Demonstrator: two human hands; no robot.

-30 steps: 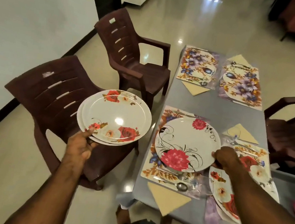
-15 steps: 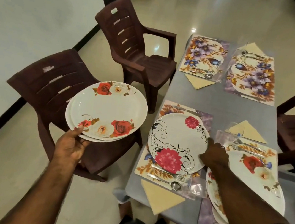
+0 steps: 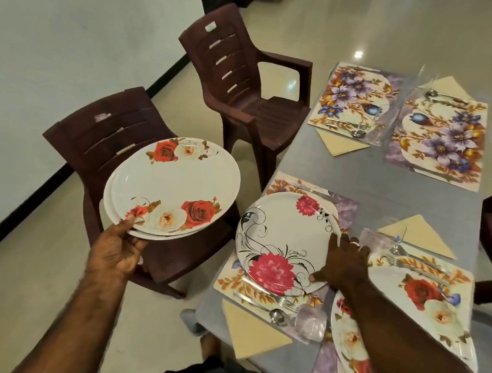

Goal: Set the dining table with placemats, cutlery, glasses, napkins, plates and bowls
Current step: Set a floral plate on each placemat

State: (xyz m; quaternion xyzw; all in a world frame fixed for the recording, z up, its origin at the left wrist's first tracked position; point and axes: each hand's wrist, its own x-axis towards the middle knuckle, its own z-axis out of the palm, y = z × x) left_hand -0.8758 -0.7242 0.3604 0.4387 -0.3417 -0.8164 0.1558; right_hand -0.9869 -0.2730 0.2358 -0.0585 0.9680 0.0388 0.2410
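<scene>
Grey dining surface [image 3: 391, 201], four placemats down: the right hand [image 3: 341, 268], fingers spread, settles a pink-flowered plate [image 3: 281, 243] onto the near-left placemat [image 3: 234, 281]. The left hand [image 3: 116, 251] grips stacked rose plates [image 3: 173, 186] off the edge; the far placemats [image 3: 437, 132] likely come next.
</scene>
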